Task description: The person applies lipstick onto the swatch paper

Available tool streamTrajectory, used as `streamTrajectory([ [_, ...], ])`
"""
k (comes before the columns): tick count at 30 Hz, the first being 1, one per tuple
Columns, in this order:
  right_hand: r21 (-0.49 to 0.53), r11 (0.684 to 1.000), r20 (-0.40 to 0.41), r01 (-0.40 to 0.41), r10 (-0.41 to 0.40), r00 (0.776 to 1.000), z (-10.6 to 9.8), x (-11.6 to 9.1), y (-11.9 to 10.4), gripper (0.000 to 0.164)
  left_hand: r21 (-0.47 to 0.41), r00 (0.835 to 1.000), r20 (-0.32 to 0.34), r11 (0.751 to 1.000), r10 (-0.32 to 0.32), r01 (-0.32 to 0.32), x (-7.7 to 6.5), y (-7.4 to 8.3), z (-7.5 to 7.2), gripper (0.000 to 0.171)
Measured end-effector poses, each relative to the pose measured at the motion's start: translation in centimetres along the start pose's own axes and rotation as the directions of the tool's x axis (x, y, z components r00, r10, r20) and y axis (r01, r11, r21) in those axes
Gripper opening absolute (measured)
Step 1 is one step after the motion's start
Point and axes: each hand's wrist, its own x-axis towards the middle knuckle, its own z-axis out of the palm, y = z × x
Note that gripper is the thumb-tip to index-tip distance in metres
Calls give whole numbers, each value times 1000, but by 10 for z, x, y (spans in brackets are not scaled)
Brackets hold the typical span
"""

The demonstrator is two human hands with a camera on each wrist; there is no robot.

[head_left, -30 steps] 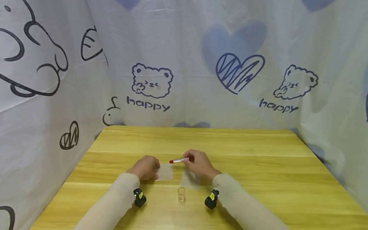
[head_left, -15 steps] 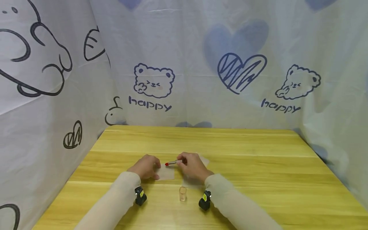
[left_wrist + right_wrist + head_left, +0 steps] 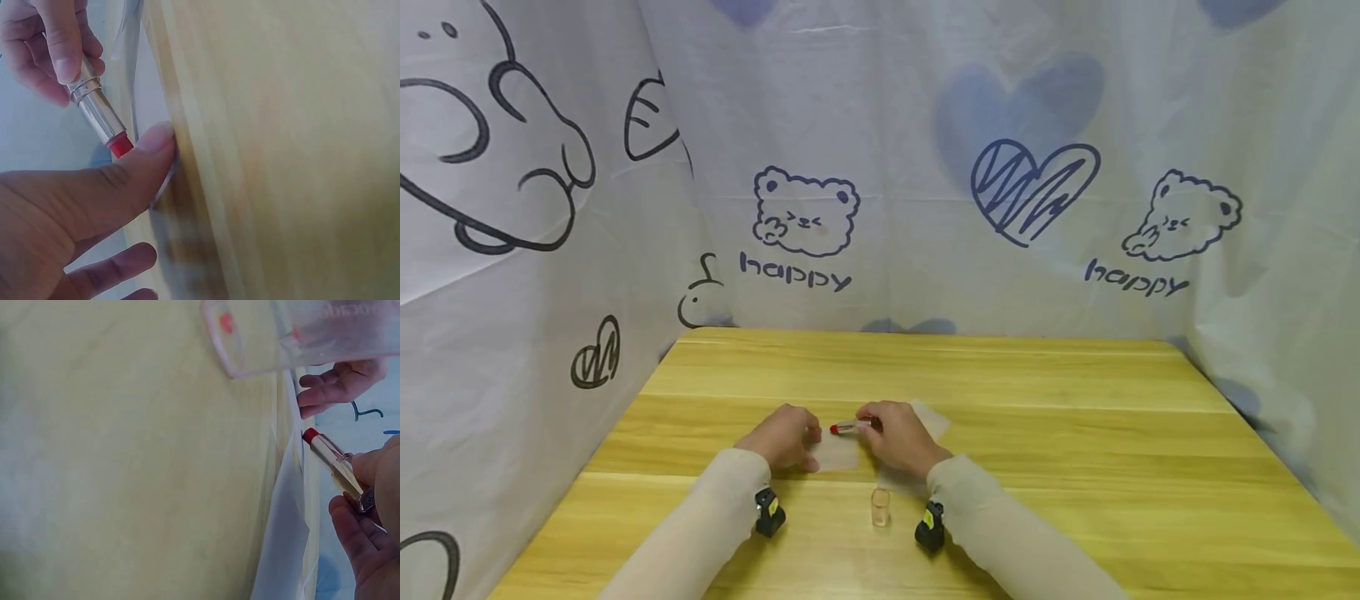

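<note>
A red lipstick (image 3: 842,428) with a silver body is pinched by my right hand (image 3: 897,435), its bullet pointing left. In the left wrist view the red tip is close to the thumb of my left hand (image 3: 87,206), low over a small white paper sheet (image 3: 838,457). Whether the tip touches the paper I cannot tell. My left hand (image 3: 782,437) rests on that sheet's left edge, thumb and fingers spread apart. Partly hidden under my right hand and wrist is more white paper (image 3: 932,421). Nearer me stands a clear cap (image 3: 880,507), large in the right wrist view.
The wooden table (image 3: 1037,400) spreads out on both sides of the hands. Behind it and to the sides hang white curtains (image 3: 910,258) with printed hearts and bears. A small black camera sits on each wrist.
My right hand has moved left and slightly nearer me, bringing the lipstick tip over the left paper sheet. More of the right-hand paper shows beyond that hand. My left hand has hardly moved.
</note>
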Motion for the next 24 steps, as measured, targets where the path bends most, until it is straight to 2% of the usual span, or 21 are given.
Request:
streamTrajectory([
  [8, -39, 999, 6, 9, -9, 1000, 1, 0, 0, 21, 18, 1000, -10, 1000, 23, -22, 0, 0, 1, 29],
  [15, -40, 998, 13, 50, -50, 999, -1, -3, 2, 18, 25, 999, -14, 999, 29, -29, -1, 0, 3, 29],
  [24, -12, 999, 101, 30, -29, 994, -9, -8, -1, 17, 20, 1000, -17, 1000, 7, -7, 2, 0, 4, 29],
])
